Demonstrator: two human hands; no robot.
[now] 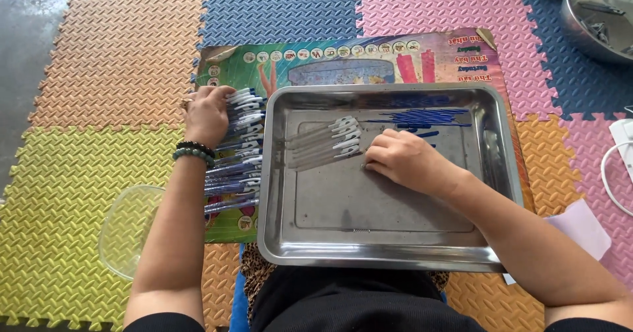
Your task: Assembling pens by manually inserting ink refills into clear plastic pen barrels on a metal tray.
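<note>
Resting on the steel tray, the right hand curls over the ends of clear pen barrels lying crosswise to its left; the left hand presses flat, fingers spread, on stacked pens beside the tray

The rectangular steel tray looks smooth, dully glossy metal; the coloured foam floor mats look matt, rough-ribbed; the printed poster sheet glossy.

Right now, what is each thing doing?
left hand: resting on the pen row, fingers curled
right hand: down inside the tray, beside the barrels
pen row: lined up beside the tray
clear barrels: bunched in the tray
blue refills: loose in the tray
metal tray: flat, upright
</note>
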